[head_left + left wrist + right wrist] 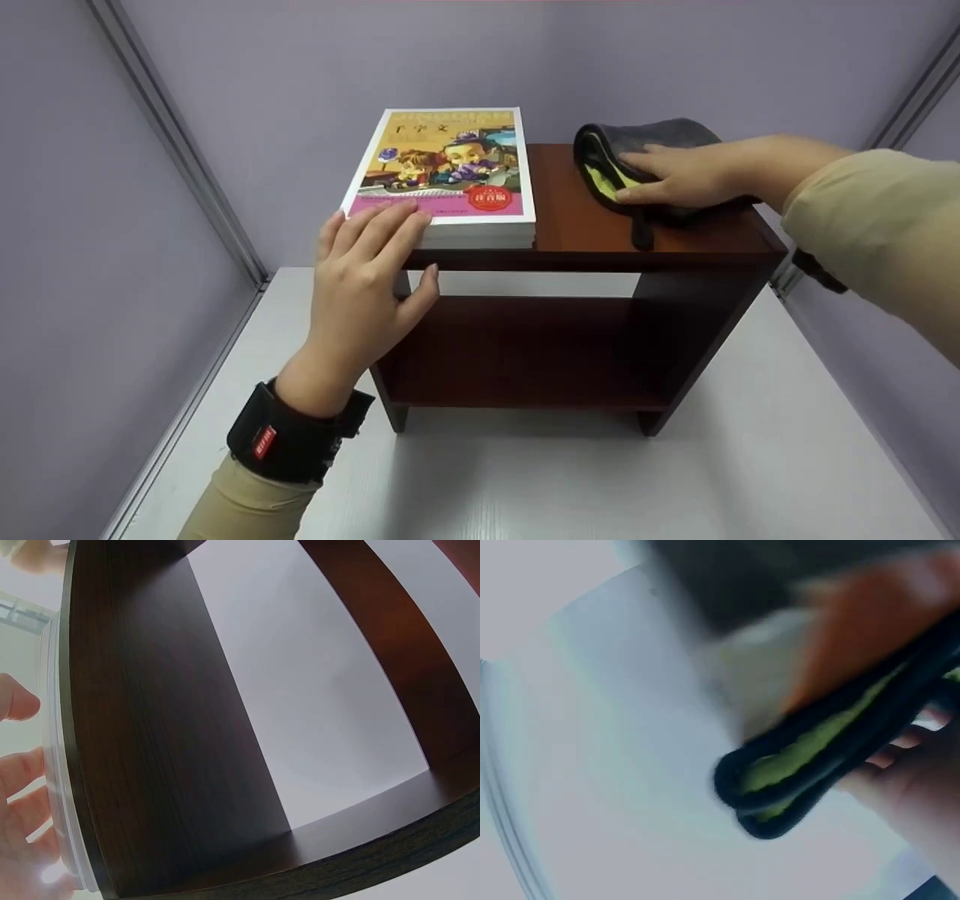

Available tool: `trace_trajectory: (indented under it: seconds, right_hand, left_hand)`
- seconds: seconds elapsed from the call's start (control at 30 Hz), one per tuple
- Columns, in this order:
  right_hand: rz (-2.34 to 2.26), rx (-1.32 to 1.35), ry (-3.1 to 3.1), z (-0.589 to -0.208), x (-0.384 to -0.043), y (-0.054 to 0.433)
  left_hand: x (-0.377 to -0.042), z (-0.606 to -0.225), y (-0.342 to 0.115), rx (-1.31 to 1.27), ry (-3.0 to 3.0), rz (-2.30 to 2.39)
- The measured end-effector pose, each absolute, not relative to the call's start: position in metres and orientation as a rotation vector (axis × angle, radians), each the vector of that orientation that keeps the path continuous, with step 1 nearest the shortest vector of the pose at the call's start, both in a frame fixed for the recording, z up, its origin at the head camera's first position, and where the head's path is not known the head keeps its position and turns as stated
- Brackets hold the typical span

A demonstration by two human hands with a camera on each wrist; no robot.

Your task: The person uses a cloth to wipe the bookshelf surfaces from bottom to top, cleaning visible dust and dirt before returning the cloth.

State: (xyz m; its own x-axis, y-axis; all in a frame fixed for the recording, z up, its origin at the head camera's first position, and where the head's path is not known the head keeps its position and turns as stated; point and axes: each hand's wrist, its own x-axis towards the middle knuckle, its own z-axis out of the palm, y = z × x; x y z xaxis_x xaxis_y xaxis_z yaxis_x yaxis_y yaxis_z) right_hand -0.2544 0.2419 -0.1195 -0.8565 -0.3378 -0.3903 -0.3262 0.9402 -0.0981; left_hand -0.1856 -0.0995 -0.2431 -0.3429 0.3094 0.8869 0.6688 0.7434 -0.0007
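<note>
A folded cleaning cloth (679,133), grey outside with black edging and a yellow-green inner side, lies on the right part of the small brown wooden stand (559,217). My right hand (686,174) rests on it with fingers stretched out, the thumb beside the fold. The cloth's edges (802,757) show blurred in the right wrist view. On the stand's left part sits a stack of books (480,235), the top one having a cartoon cover. My left hand (364,281) touches the near left corner of that cover with its fingers, thumb apart.
Below the top, the stand has a lower shelf (525,352) between two side panels. It stands on a white surface (525,480). Pale walls (300,60) enclose it at the back and sides, with metal strips (180,142) along the corners.
</note>
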Motion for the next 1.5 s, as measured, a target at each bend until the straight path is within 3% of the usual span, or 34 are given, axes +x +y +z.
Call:
trace_trajectory:
  seconds: [0.33,0.6,1.0,1.5]
  right_hand:
    - [-0.029,-0.484,2.743,-0.131,-0.194,0.250]
    - [-0.093,-0.479,2.781,-0.138,-0.177,0.260]
    - [-0.136,-0.434,2.692,-0.126,-0.205,0.262]
    - [-0.042,-0.334,2.557,-0.108,-0.266,0.254]
  left_hand:
    - [-0.189,-0.242,-0.105,-0.740,-1.949,-0.429]
    - [-0.188,-0.244,-0.108,-0.727,-1.957,-0.417]
    - [-0.188,-0.244,-0.108,-0.732,-1.952,-0.419]
    - [-0.188,-0.243,-0.108,-0.739,-1.949,-0.408]
